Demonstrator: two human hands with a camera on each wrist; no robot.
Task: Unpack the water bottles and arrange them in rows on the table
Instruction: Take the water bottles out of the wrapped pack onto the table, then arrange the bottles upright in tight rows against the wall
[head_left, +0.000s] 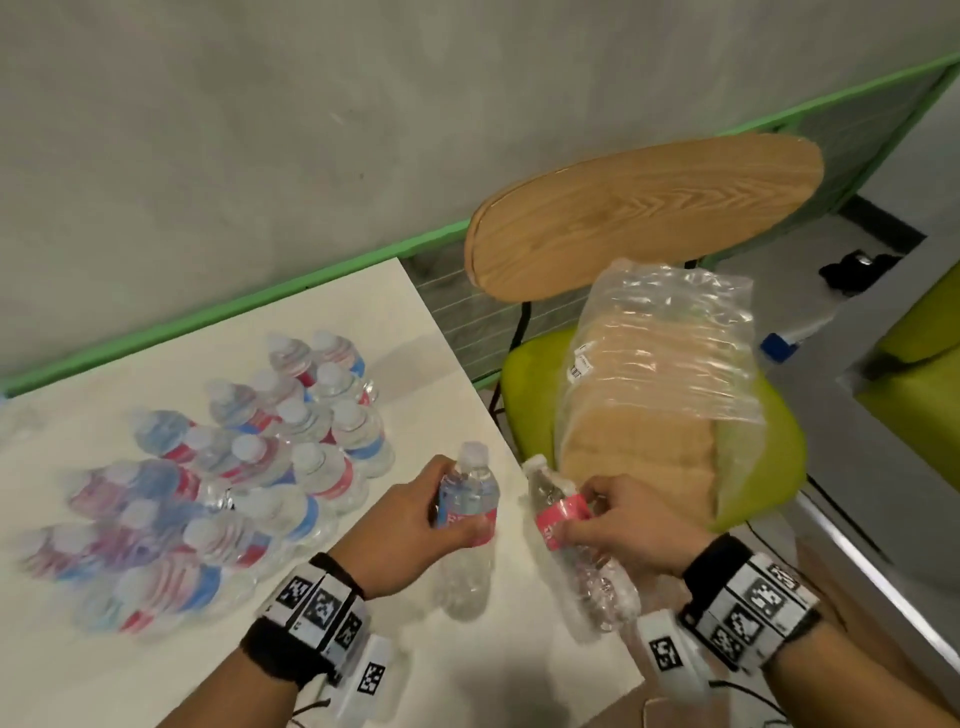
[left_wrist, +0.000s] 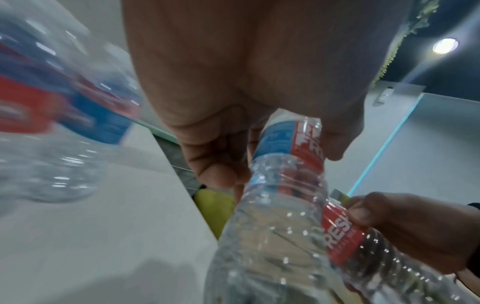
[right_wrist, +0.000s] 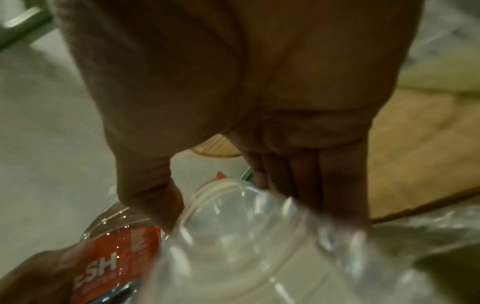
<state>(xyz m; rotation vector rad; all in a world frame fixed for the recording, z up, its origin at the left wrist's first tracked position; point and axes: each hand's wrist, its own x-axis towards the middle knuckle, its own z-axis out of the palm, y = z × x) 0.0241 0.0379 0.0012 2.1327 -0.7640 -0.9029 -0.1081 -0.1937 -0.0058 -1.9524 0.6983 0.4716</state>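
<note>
1. One water bottle (head_left: 470, 499) was gripped around its label by the left hand (head_left: 402, 535) above the table (head_left: 467, 675)
2. A second bottle (head_left: 563, 525) was clasped by the right hand (head_left: 618, 525) just beside it
3. Unpacked bottles (head_left: 249, 457) were clustered farther left
4. Empty plastic wrap (head_left: 670, 364) was left on the green chair (head_left: 758, 457)

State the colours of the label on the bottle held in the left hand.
Red and blue with white lettering, on the bottle in the left hand; the left wrist view shows it best.
</note>
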